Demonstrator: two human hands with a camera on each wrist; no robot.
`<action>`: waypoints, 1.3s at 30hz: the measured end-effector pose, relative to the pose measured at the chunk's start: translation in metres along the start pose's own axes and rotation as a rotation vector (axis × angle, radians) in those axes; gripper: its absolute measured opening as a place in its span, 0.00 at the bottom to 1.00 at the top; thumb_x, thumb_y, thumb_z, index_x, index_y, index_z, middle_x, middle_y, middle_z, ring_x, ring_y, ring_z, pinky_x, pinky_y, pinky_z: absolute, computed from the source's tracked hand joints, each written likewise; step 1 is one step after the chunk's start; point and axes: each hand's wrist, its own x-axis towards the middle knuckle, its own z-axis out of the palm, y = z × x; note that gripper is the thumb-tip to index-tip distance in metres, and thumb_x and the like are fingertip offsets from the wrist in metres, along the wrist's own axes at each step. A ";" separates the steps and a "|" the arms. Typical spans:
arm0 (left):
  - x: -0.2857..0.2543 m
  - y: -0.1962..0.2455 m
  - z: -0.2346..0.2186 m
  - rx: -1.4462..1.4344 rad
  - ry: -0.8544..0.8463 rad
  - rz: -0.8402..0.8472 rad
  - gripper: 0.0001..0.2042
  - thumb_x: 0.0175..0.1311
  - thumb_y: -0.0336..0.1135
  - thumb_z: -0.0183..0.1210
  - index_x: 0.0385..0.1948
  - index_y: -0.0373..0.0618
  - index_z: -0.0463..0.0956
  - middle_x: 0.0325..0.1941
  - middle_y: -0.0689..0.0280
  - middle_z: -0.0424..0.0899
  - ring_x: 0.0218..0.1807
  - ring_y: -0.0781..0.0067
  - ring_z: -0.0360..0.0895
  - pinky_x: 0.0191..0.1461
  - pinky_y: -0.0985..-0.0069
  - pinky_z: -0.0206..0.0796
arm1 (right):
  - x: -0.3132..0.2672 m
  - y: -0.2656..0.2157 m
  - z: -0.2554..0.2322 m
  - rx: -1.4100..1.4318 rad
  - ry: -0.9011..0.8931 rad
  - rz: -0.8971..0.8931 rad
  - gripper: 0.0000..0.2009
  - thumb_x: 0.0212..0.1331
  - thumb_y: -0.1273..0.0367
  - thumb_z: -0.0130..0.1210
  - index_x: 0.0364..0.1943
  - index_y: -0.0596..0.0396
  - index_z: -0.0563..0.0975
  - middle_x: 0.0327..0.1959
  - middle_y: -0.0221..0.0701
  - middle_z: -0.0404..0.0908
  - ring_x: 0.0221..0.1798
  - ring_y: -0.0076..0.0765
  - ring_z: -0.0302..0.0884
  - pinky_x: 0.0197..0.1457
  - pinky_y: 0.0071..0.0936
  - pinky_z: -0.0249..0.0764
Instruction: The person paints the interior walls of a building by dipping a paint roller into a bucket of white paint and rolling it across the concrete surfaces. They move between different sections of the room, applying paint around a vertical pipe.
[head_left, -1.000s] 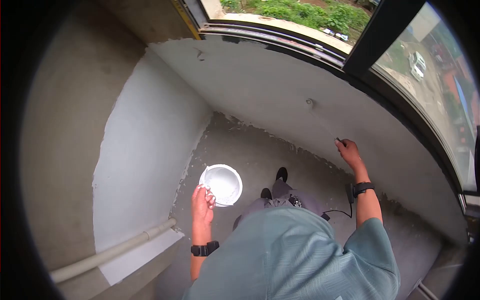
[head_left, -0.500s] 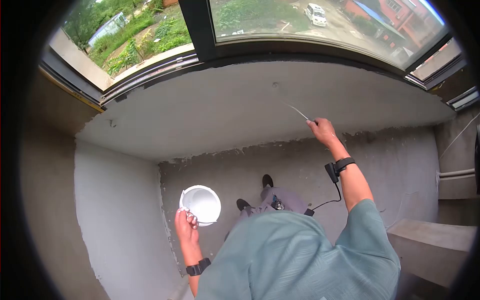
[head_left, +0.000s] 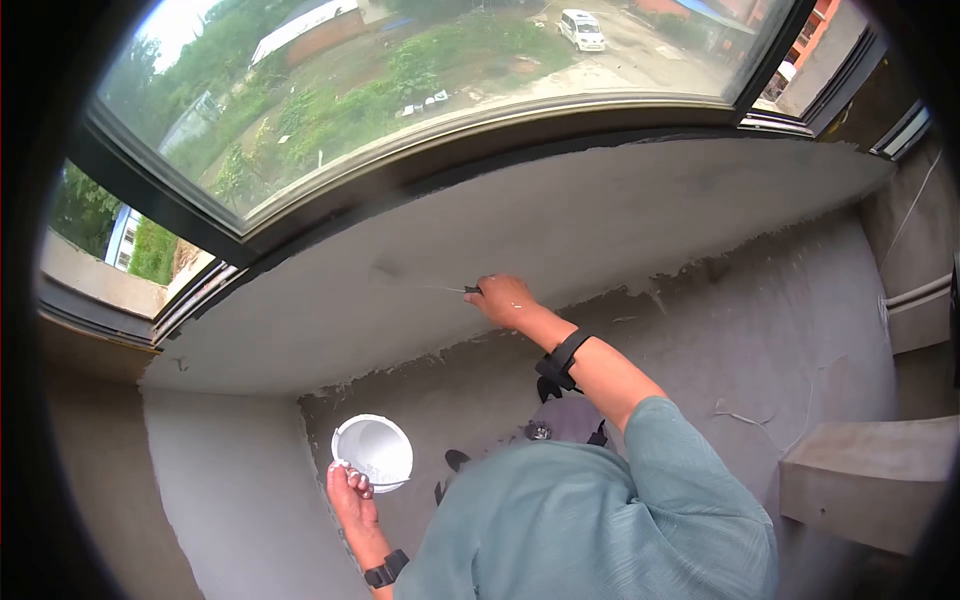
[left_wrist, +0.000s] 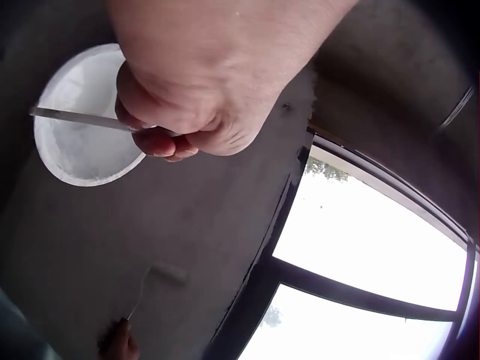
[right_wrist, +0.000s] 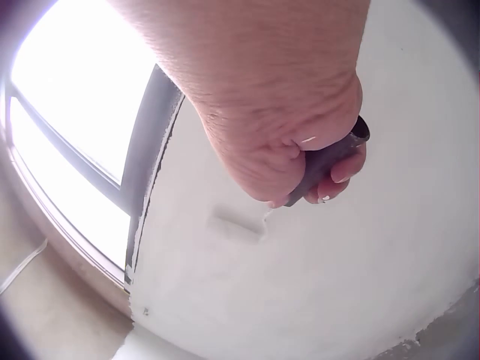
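My left hand point(head_left: 352, 497) grips the thin handle point(left_wrist: 79, 117) of a white bucket point(head_left: 392, 442), which hangs at the lower left with white paint inside. White smears mark the fingertips of that hand. In the head view my right hand point(head_left: 503, 301) reaches to the wall below the window. It grips the black handle point(right_wrist: 326, 166) of a small paint roller point(right_wrist: 236, 225), its fingers curled round it. The roller's white cover lies against the pale wall point(right_wrist: 360, 262), its thin wire frame running back to the hand. In the head view the roller is blurred.
A wide dark-framed window point(head_left: 330, 215) runs above the wall. At the right a concrete ledge point(head_left: 860, 475) juts out, with pale pipes point(head_left: 918, 292) above it. The wall's coating ends in a ragged edge near the grey floor point(head_left: 690, 340).
The head view has turned to the right. My right hand has swept the roller leftward along the wall, nearer the bucket's side. My left hand still holds the bucket.
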 end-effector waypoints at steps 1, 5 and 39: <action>-0.005 -0.004 0.015 0.005 0.003 0.000 0.05 0.74 0.36 0.50 0.35 0.53 0.69 0.20 0.77 0.67 0.19 0.85 0.65 0.16 0.86 0.53 | -0.003 0.022 -0.010 -0.034 0.031 -0.030 0.22 0.68 0.52 0.53 0.36 0.60 0.82 0.38 0.46 0.85 0.46 0.57 0.82 0.51 0.49 0.76; -0.042 -0.007 0.073 0.032 0.014 -0.016 0.05 0.75 0.36 0.49 0.35 0.53 0.69 0.21 0.77 0.67 0.19 0.85 0.65 0.17 0.86 0.53 | -0.039 0.096 -0.083 0.023 -0.055 0.073 0.22 0.69 0.52 0.53 0.37 0.60 0.82 0.39 0.46 0.85 0.47 0.57 0.81 0.52 0.49 0.75; -0.243 -0.145 0.397 0.105 -0.278 -0.190 0.08 0.75 0.36 0.51 0.34 0.45 0.72 0.21 0.76 0.68 0.20 0.88 0.65 0.20 0.86 0.55 | -0.274 0.182 -0.373 -0.207 -0.419 -0.143 0.19 0.65 0.57 0.59 0.29 0.62 0.80 0.25 0.47 0.80 0.32 0.58 0.79 0.39 0.47 0.74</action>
